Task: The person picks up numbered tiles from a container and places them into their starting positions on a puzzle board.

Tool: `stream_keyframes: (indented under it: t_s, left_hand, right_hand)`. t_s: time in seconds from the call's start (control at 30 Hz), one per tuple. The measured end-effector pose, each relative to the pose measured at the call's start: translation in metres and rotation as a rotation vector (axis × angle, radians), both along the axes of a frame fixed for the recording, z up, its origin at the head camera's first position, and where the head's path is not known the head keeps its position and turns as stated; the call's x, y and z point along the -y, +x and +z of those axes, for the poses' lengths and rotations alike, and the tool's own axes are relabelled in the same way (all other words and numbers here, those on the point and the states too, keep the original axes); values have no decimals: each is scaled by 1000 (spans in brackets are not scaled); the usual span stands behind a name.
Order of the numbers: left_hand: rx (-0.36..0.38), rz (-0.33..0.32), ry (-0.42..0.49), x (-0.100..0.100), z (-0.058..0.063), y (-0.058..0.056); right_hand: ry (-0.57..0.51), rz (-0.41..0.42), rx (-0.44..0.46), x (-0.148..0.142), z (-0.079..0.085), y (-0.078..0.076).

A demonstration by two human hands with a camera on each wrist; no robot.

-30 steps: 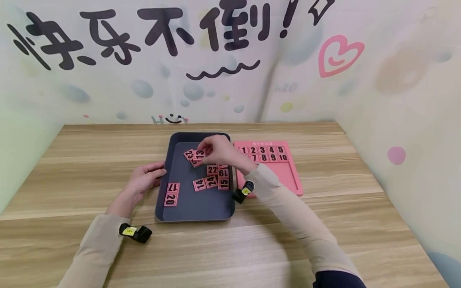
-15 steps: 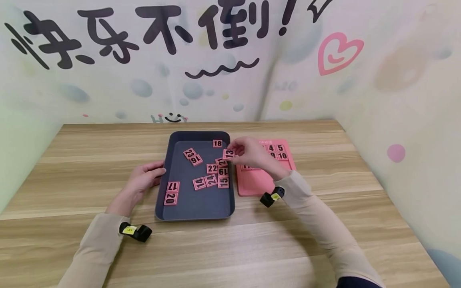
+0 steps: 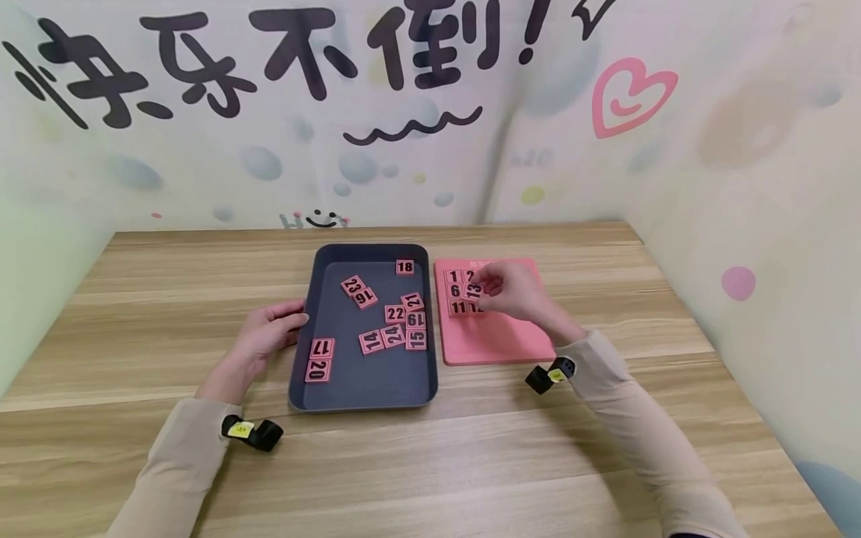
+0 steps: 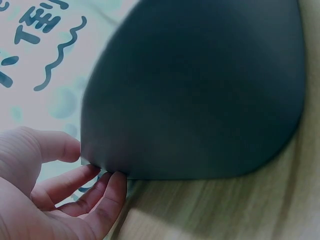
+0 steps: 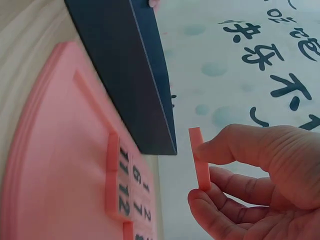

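Note:
My right hand [image 3: 513, 290] pinches a pink number tile [image 3: 473, 290] marked 13 between thumb and fingers, over the pink puzzle board [image 3: 498, 340]. In the right wrist view that tile [image 5: 200, 159] is seen edge-on, raised above the board. Rows of numbered tiles sit at the board's far side, with 11 and 12 [image 5: 122, 200] in the third row; my hand hides several others. My left hand [image 3: 269, 336] holds the left edge of the dark grey tray [image 3: 366, 388], and in the left wrist view its thumb and fingertips [image 4: 117, 182] meet the tray's edge.
Inside the tray lie several loose tiles, among them 18 [image 3: 405, 267] at the back, 17 [image 3: 322, 348] at the left and 15 [image 3: 416, 340] at the right. Tray and board stand side by side on a wooden table [image 3: 403, 478], with a printed wall [image 3: 235, 149] behind.
My right hand has lifted the 13 tile from the tray and carried it right, over the board. Tiles 18 and 21 now show in the tray. The left hand has stayed at the tray's edge.

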State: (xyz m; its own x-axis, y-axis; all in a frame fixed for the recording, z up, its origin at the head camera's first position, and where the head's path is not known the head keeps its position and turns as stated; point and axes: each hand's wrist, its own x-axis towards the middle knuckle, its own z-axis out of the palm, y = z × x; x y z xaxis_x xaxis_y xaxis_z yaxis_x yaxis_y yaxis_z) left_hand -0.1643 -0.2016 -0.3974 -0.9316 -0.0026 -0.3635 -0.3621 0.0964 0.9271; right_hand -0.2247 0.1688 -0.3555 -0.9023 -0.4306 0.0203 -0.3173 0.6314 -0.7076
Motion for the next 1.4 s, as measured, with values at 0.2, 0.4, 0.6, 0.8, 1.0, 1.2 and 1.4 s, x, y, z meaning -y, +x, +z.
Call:
stream_keyframes:
  t_s: [0.2,0.4,0.6,0.8,1.0,1.2,1.4]
  left_hand:
    - [-1,1,4,0,0,0]
    - [-5,3,17,-1,1,0]
    - [-4,2,18,-1,2,0]
    - [-3,-1,10,-2,3,1]
    - [-5,-4,9,-2,2,1]
    - [-7,0,9,-1,1,0]
    - [-8,1,11,-1,0,0]
  right_hand:
    - [-11,-22,21,-17,-11,1]
    - [56,-80,77,-33,-20,3]
    - [78,-115,91,-45,-29,3]
    - [48,-103,70,-52,-35,3]
    - [113,-156,102,-49,-37,1]
    - [208,-170,62,-41,-37,-2]
    - [256,-201,80,-36,-36,-3]
